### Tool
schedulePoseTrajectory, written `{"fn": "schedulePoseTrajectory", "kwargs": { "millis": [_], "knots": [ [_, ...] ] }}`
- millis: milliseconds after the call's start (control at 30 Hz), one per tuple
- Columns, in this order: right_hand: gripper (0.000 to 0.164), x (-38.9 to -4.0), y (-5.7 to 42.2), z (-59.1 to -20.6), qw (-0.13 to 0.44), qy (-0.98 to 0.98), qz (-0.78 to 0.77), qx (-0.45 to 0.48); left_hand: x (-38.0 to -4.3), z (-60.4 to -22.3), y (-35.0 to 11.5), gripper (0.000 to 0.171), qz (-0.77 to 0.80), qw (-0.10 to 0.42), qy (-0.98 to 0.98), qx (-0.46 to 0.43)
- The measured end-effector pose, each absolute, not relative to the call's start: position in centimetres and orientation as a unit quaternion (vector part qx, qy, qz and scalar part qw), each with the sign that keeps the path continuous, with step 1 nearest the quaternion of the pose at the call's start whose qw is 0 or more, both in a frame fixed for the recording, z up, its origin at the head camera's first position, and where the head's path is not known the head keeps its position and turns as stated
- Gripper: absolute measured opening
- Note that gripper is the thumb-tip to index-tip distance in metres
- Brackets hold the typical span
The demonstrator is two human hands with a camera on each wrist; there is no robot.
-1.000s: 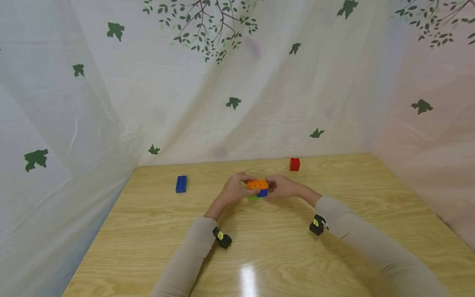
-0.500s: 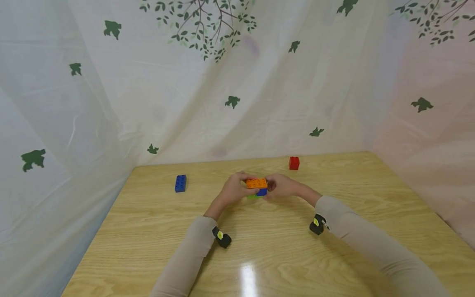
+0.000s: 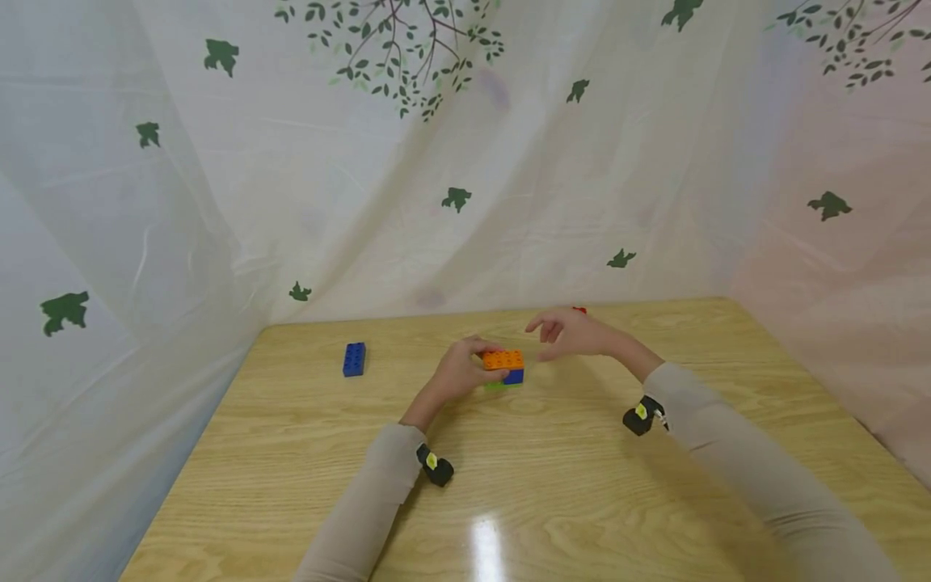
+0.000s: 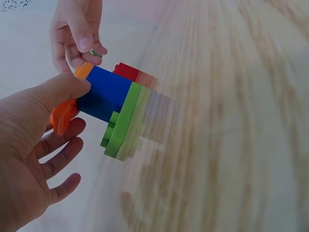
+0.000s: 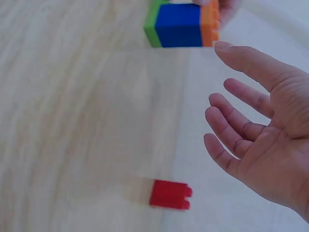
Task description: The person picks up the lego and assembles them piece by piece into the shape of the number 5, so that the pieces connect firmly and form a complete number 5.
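My left hand [image 3: 457, 373] grips a small stack of toy building bricks at the middle of the table, thumb on the near side and fingers behind. An orange brick [image 3: 503, 360] forms its top. Under that sits a blue brick [image 4: 107, 94], and at the bottom a thin lime-green plate [image 4: 126, 118] juts out with bare studs. My right hand [image 3: 578, 333] is off to the right of the stack, raised over the table, fingers spread and holding nothing. A red brick [image 5: 169, 194] stands on the table beyond it, mostly covered by that hand in the head view.
Another blue brick [image 3: 354, 360] lies on the wooden table [image 3: 553, 485], left of the stack. A pale curtain with printed leaves [image 3: 509, 202] hangs along the table's back edge and sides. Each wrist carries a small black camera.
My right hand has let go of the stack, opened, and moved up and right toward the red brick. The left hand keeps its grip and the stack stays in place.
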State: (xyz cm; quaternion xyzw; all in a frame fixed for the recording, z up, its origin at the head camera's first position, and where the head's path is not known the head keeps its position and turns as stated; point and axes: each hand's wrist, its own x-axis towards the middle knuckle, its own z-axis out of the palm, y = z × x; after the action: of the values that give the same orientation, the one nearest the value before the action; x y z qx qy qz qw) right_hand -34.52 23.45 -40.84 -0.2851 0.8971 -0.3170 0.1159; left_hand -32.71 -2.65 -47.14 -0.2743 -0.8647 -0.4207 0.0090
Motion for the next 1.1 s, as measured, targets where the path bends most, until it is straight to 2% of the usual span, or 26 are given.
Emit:
{"fn": "schedulePoseTrajectory", "kwargs": {
  "millis": [267, 500, 733, 1100],
  "knots": [
    [0.047, -35.5, 26.3, -38.2, 0.057, 0.913, -0.325, -0.24, -32.7, -47.1, -2.7, 0.037, -0.419, 0.001, -0.867, -0.269],
    [0.047, -36.0, 28.7, -37.5, 0.032, 0.919, -0.337, -0.202, -32.4, -46.8, -2.8, 0.036, -0.423, -0.003, -0.867, -0.263],
    [0.045, -36.8, 30.6, -38.9, 0.003, 0.918, -0.349, -0.187, -32.5, -47.1, -2.9, 0.036, -0.437, -0.003, -0.859, -0.268],
    [0.05, -38.3, 32.3, -42.2, 0.005, 0.918, -0.37, -0.141, -32.7, -47.5, -2.8, 0.036, -0.443, -0.002, -0.854, -0.274]
  ]
}}
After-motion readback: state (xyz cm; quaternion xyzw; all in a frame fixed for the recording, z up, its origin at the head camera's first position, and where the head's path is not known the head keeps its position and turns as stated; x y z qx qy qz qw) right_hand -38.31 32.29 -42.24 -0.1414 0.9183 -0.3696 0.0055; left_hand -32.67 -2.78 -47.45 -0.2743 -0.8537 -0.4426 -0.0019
